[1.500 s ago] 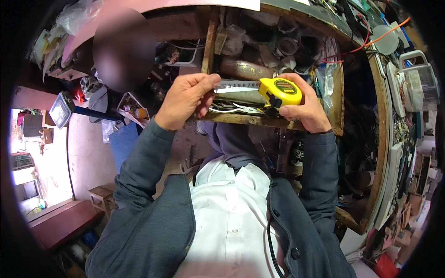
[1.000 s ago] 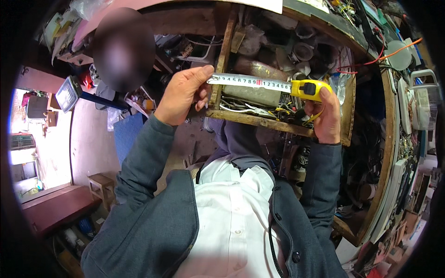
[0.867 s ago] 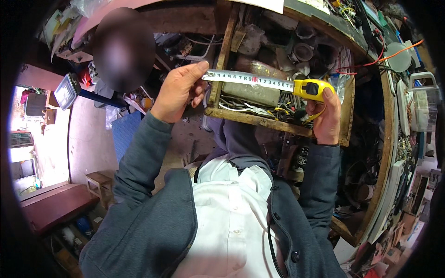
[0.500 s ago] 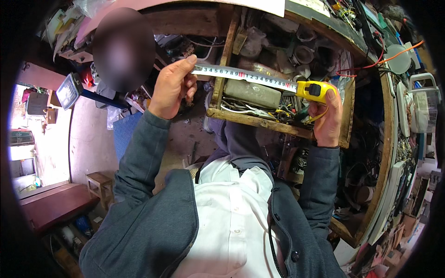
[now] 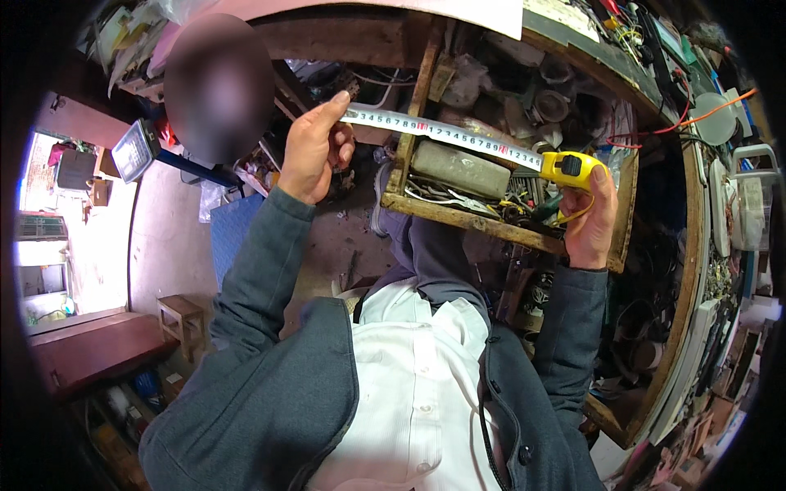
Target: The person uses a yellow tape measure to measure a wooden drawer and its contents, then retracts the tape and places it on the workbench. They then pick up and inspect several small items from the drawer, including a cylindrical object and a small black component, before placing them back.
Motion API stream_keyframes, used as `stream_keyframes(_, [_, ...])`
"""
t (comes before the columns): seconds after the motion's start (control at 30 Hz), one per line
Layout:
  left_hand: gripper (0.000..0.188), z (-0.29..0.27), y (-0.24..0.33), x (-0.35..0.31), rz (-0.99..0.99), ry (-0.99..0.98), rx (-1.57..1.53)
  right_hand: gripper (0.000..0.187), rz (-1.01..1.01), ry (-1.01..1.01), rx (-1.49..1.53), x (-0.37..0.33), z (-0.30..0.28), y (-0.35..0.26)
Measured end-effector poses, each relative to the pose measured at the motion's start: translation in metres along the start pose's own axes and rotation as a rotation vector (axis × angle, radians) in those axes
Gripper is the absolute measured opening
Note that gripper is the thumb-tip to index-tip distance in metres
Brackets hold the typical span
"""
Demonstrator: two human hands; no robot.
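Observation:
A yellow tape measure (image 5: 571,168) with a black button sits in my right hand (image 5: 593,221), fingers closed round its case. Its white blade (image 5: 450,136) stretches to the left and slightly upward across the view. At the blade's far left end, my left hand (image 5: 316,146) pinches the tip between thumb and finger. Beneath the blade is an open wooden drawer (image 5: 475,222), holding a grey oblong block (image 5: 460,169), tools, cables and plastic bags. The blade passes above the block without visibly touching it.
A person with a blurred head (image 5: 219,90) is at the upper left. A cluttered workbench (image 5: 696,270) with wires curves along the right. A small wooden stool (image 5: 182,321) stands at the left near a dark red tabletop (image 5: 102,353). A blue panel (image 5: 235,237) leans nearby.
More blade shows between my hands, as my right hand with the case has moved slightly right and down. My left hand still pinches the tip. The whole view has shifted a little.

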State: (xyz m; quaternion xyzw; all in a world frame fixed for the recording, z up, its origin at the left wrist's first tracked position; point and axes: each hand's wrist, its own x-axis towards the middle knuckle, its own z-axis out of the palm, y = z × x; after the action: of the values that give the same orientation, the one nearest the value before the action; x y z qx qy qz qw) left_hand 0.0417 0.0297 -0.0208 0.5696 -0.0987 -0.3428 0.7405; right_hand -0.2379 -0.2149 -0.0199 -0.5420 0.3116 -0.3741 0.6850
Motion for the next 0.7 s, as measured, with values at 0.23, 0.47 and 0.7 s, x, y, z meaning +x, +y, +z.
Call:
stream_keyframes(0.23, [0.032, -0.0002, 0.0000, -0.0002, -0.004, 0.003, -0.009, 0.041, -0.035, 0.025, 0.006, 0.0022, -0.0045, 0.0018])
stream_keyframes(0.47, [0.033, -0.0030, 0.0015, -0.0027, 0.004, 0.005, -0.013, 0.042, -0.017, 0.014, 0.028, 0.0001, -0.0021, -0.0001])
stream_keyframes(0.7, [0.034, -0.0055, -0.0022, -0.0037, 0.008, -0.001, -0.027, 0.048, -0.019, 0.008, -0.013, -0.0009, -0.0020, -0.0009])
